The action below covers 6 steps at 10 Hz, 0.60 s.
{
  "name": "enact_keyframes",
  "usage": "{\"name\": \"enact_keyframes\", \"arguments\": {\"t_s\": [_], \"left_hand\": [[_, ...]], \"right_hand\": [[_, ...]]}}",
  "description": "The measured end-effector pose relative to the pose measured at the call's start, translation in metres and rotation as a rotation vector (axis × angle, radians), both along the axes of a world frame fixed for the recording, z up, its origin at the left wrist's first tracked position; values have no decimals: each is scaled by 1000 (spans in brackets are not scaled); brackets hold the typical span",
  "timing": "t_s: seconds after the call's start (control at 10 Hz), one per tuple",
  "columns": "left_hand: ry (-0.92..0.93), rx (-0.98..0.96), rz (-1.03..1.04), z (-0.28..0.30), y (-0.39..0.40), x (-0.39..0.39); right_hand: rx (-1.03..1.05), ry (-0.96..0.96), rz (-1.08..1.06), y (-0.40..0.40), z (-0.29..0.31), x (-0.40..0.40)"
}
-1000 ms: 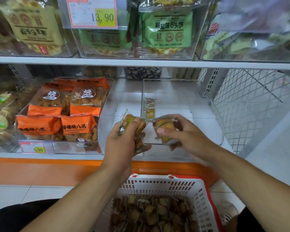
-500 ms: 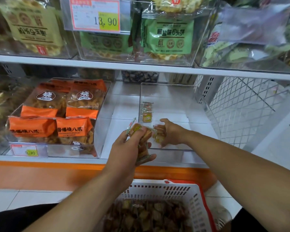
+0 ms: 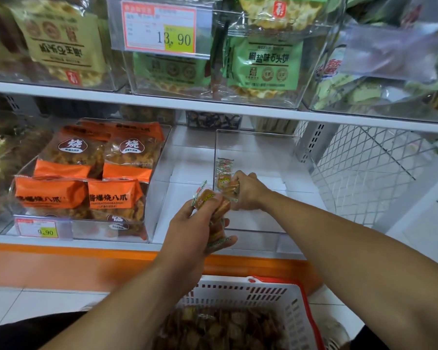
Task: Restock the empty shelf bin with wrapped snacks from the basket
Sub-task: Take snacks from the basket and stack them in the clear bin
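Observation:
A clear plastic shelf bin point(image 3: 306, 188) stands on the lower shelf, holding a few wrapped snacks point(image 3: 224, 168) stood against its left wall. My right hand point(image 3: 248, 192) is inside the bin, shut on one wrapped snack point(image 3: 230, 188) next to those. My left hand point(image 3: 195, 223) hovers just in front of the bin's near left corner, gripping a small stack of wrapped snacks point(image 3: 209, 200). Below, a white basket point(image 3: 296, 314) with a red rim is full of brown wrapped snacks point(image 3: 220, 329).
A clear bin of orange snack bags point(image 3: 86, 178) sits left of the task bin, with a price tag 9.90. The upper shelf point(image 3: 213, 107) carries bins of green and tan packs. A white wire mesh panel point(image 3: 369, 173) closes the right side.
My right hand has pulled one snack away from my left hand's stack and reached forward into the bin, up to the snacks at its left wall. My left hand stayed roughly in place.

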<state>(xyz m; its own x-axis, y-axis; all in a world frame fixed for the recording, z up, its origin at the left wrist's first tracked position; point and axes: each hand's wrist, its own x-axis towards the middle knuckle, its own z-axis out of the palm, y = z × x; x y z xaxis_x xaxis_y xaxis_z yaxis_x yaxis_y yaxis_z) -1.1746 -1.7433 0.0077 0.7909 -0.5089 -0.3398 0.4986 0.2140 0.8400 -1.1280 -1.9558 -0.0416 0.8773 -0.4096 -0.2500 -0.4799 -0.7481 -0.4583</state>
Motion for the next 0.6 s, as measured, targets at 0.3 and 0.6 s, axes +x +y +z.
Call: {"name": "enact_keyframes", "arguments": {"t_s": [0.3,0.6], "left_hand": [[12,-13,-39,-3,3,1],[57,2,-70,-5,6,0]], "right_hand": [[17,-112,-241,16,-6,35],[286,-232,-318,20,-6,26]]}}
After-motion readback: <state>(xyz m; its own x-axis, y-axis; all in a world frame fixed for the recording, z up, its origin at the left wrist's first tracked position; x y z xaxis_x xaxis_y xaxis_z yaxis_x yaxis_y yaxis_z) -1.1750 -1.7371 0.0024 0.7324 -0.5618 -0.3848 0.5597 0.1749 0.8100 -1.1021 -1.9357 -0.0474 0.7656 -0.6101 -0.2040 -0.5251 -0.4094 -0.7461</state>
